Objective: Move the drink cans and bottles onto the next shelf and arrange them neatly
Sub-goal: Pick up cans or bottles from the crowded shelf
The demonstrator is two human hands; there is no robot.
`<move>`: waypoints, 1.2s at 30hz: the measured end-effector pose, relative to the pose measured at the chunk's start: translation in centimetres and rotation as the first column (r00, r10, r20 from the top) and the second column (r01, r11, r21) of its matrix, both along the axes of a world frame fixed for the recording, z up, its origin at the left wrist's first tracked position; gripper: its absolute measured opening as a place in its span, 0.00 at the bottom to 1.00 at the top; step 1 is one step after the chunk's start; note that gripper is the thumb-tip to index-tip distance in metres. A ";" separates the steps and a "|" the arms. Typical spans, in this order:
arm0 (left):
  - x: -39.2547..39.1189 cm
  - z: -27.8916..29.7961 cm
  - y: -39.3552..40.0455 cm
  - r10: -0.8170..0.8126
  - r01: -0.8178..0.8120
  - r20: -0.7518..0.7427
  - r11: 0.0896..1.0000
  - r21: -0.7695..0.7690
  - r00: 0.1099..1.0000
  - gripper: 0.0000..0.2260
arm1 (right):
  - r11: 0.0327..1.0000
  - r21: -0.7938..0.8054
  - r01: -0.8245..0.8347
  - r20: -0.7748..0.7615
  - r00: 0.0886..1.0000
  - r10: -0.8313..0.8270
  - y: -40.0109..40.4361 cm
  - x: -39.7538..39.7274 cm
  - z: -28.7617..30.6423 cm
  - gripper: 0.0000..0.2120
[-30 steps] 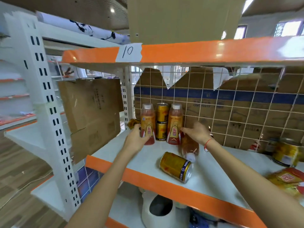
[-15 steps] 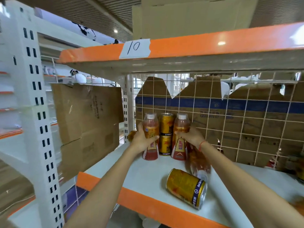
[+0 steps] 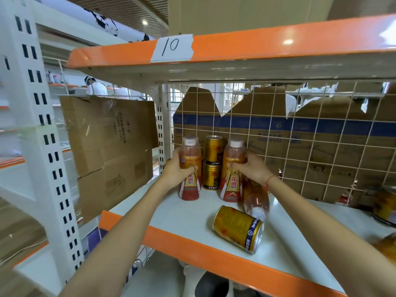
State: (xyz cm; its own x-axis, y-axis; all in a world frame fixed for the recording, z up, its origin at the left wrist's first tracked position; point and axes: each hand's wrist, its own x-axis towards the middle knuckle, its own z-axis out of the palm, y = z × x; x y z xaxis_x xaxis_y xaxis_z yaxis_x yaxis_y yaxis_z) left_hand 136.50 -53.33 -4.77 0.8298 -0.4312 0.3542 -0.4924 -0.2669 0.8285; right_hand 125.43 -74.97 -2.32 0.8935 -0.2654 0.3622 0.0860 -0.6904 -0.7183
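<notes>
Left hand (image 3: 174,173) grips the left bottle (image 3: 190,168), fingers curled round its middle. Right hand (image 3: 251,168) grips the right bottle (image 3: 233,170) the same way. Both bottles stand upright on the shelf (image 3: 182,215), near the back left corner by the wire grid (image 3: 300,136). Between them, 2 gold cans stacked: top can (image 3: 213,148) on bottom can (image 3: 211,176). A 3rd bottle (image 3: 256,200) lies on its side under the right wrist, cap toward the front. Fallen can (image 3: 237,229) lies just in front of it, near the orange shelf edge. More cans at far right, blurred. Paper tag (image 3: 172,48) on the upper shelf reads 10.
</notes>
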 end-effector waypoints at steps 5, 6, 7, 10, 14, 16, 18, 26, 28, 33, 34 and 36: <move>-1.1 0.0 2.2 -0.004 0.004 -0.005 1.000 -0.025 1.000 0.32 | 0.998 -0.039 -0.039 -0.004 0.999 0.039 0.7 -1.2 0.3 0.12; -1.2 0.1 2.5 0.004 -0.004 -0.006 1.000 -0.027 1.000 0.32 | 0.998 -0.047 -0.047 -0.009 0.999 0.047 0.9 -1.4 0.4 0.12; -1.4 0.1 2.6 0.009 -0.009 -0.007 1.000 -0.024 1.000 0.32 | 0.997 -0.050 -0.053 -0.016 0.999 0.052 1.1 -1.5 0.4 0.14; -1.9 0.3 2.4 0.016 -0.017 -0.015 1.000 -0.016 1.000 0.32 | 0.998 -0.033 -0.057 -0.041 0.998 0.056 1.7 -1.7 0.3 0.19; -2.3 0.4 2.5 0.008 -0.012 -0.086 0.999 -0.044 0.996 0.33 | 0.999 -0.020 -0.043 -0.092 0.995 0.041 2.0 -1.7 0.3 0.28; -2.3 0.4 2.8 -0.006 0.001 -0.118 0.999 -0.046 0.993 0.33 | 0.998 0.041 -0.037 -0.131 0.990 0.042 1.9 -1.8 0.3 0.31; -2.4 0.5 2.9 -0.017 0.011 -0.140 0.999 -0.044 0.990 0.33 | 0.995 0.091 -0.048 -0.174 0.983 0.063 2.0 -2.0 0.2 0.35; -2.6 -0.2 1.9 0.035 -0.037 -0.100 0.999 -0.014 0.994 0.40 | 0.987 0.158 -0.025 -0.212 0.976 0.058 2.2 -2.2 -0.9 0.42; -2.5 -0.9 1.4 0.082 -0.083 -0.068 0.997 -0.001 0.994 0.42 | 0.992 0.129 0.005 -0.176 0.984 0.018 2.8 -2.2 -1.3 0.43; -2.3 -1.2 0.8 0.168 -0.167 -0.022 0.985 0.039 0.986 0.40 | 0.990 0.057 0.126 -0.128 0.985 -0.118 4.0 -1.7 -2.9 0.44; -2.2 -1.2 0.9 0.161 -0.160 -0.027 0.986 0.036 0.987 0.40 | 0.987 0.040 0.153 -0.134 0.980 -0.147 4.1 -1.5 -3.1 0.45; -2.2 -1.1 1.0 0.143 -0.142 -0.038 0.989 0.040 0.989 0.39 | 0.981 0.014 0.193 -0.148 0.971 -0.189 4.3 -1.3 -3.3 0.46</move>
